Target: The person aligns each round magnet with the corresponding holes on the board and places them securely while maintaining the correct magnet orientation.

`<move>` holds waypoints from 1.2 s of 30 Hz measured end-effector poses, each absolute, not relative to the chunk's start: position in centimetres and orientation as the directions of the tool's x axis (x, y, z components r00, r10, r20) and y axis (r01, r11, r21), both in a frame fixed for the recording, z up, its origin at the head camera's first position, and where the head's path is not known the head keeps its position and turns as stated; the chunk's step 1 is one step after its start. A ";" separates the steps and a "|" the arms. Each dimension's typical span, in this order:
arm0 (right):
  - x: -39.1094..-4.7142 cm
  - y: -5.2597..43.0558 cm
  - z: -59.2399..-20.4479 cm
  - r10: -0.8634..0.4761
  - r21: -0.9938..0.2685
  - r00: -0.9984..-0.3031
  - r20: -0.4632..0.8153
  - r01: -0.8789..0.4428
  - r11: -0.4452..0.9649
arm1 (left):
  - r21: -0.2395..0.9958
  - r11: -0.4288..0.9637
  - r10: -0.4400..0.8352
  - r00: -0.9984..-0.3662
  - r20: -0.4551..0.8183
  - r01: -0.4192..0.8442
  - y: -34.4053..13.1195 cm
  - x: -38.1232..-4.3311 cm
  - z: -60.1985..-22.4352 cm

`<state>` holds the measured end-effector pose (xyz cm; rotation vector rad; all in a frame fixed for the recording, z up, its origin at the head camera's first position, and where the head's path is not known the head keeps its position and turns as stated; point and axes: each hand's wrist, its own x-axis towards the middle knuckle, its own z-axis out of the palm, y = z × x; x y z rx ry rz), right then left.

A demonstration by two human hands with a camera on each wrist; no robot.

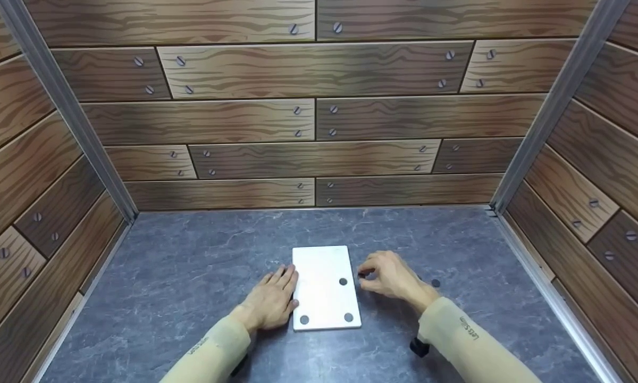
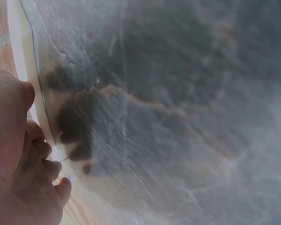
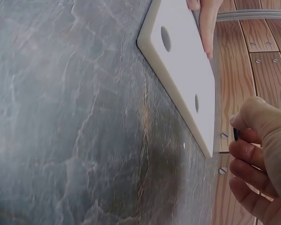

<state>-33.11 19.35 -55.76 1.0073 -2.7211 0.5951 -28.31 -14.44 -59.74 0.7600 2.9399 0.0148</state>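
A white rectangular board (image 1: pixel 324 266) lies on the grey table, with three dark round spots on its face: one (image 1: pixel 343 282) by the right edge, another (image 1: pixel 348 317) at the near right corner, a third (image 1: pixel 304 319) at the near left corner. My left hand (image 1: pixel 271 298) rests along the board's left edge, fingers extended; the left wrist view shows this hand (image 2: pixel 23 159) against the board's side. Just right of the board, my right hand (image 1: pixel 391 276) pinches a small thin dark disc (image 3: pixel 235 134) between thumb and index finger.
One more small dark disc (image 1: pixel 436 283) lies on the table (image 1: pixel 218 239) right of my right hand. A black object (image 1: pixel 419 347) sits beside the right sleeve, partly hidden. Wood-patterned walls (image 1: pixel 313 122) enclose the back and both sides, with metal rails (image 1: pixel 553 314) along the corners.
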 end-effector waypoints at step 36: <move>-33.4 13.9 -56.5 -0.653 -0.340 -0.673 0.349 -0.740 0.581 | 0.046 0.882 0.470 -0.874 -0.121 0.468 -14.4 -28.4 -59.7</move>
